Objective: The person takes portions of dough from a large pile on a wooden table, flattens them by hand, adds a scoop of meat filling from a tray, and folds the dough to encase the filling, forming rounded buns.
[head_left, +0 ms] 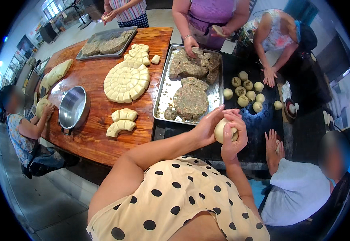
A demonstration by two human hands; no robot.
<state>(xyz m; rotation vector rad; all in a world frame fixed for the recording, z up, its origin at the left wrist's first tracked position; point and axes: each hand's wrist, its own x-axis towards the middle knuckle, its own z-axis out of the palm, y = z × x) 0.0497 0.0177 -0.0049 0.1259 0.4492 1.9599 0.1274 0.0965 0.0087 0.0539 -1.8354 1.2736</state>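
Observation:
Between my two hands is a pale, rounded dough ball (220, 131), held above the near edge of the dark tabletop. My left hand (207, 125) is curved against its left side. Around its right side wrap the bent fingers of my right hand (237, 140), and a gap in the dough shows near them. Just beyond my hands lies a metal tray (157, 96) with large lumps of speckled filling (191, 102), one shaped as a round cake. Several dough balls (249, 85), some with filling showing on top, sit on the dark surface to the right.
On the wooden table (92, 138) to the left are a metal pot (74, 106), a cut dough round (126, 81), dough pieces (121, 127) and another filling tray (132, 30). Co-workers surround the tables; one reaches into the near tray, another's hand (272, 140) presses dough at right.

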